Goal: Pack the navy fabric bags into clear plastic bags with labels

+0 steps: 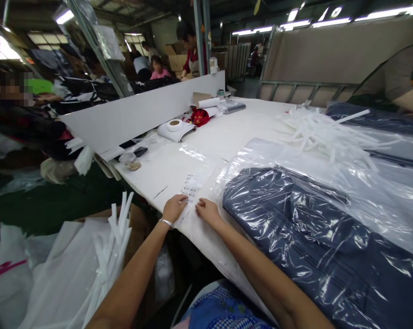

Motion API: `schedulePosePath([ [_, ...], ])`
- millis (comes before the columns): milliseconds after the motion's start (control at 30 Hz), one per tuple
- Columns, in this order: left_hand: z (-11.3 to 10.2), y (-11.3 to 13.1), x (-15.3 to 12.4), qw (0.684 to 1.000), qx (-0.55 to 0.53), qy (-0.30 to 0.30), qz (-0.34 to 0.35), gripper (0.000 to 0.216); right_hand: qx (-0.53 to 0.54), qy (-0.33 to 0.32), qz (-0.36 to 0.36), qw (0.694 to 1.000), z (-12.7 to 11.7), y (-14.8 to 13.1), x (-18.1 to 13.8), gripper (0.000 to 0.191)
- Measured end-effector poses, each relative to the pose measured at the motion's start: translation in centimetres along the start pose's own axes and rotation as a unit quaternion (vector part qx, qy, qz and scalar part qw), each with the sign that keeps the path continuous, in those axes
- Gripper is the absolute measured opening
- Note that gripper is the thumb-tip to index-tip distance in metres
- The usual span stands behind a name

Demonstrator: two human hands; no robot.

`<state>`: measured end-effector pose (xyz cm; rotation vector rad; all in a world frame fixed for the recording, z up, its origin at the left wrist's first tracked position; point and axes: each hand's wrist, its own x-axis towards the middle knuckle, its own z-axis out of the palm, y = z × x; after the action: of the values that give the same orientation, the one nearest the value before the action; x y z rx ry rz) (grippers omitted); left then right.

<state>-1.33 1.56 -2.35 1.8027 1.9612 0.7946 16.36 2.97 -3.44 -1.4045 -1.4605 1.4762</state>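
A strip of white barcode labels [190, 188] lies flat near the front edge of the table. My left hand [174, 209], with a silver bangle at its wrist, is closed in a pinch at the left side of the labels. Just right of them, my right hand [207, 211] has its thumb and fingers pressed together; whatever is between them is too small to make out. Close by on the right, a dark blue folded garment [261, 196] lies in a clear plastic bag, over more clear bags [257, 148].
White strips [326, 132] are heaped at the back right. A label roll [174, 125] and red cloth [200, 117] lie along the white divider [151, 107]. Below left, a cardboard box [138, 224] holds white strips and sheets. Co-workers are across the table and at far right.
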Motion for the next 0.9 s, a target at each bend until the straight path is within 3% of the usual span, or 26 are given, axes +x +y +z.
schedulePosePath([
  [133,0.7,-0.9,-0.7,1.0,-0.024,-0.009,0.009,0.029,-0.007,-0.003,0.019,1.0,1.6,0.5,1.3,0.039],
  [300,0.8,-1.5,-0.6,0.998,-0.068,-0.012,0.013,0.032,-0.049,0.028,0.001,0.998,1.9,0.8,2.3,0.034],
  [567,1.2,-1.8,-0.9,0.993,-0.117,-0.009,0.033,0.033,-0.075,0.082,-0.058,0.992,2.0,0.1,1.2,0.019],
  [700,1.5,-1.9,-1.0,0.991,-0.123,0.005,0.044,0.032,-0.025,0.083,-0.058,0.995,2.2,0.3,1.1,0.013],
  [900,1.8,-1.6,-1.1,0.991,-0.11,0.021,0.074,0.025,0.111,0.028,-0.011,0.993,2.8,1.4,1.6,0.014],
])
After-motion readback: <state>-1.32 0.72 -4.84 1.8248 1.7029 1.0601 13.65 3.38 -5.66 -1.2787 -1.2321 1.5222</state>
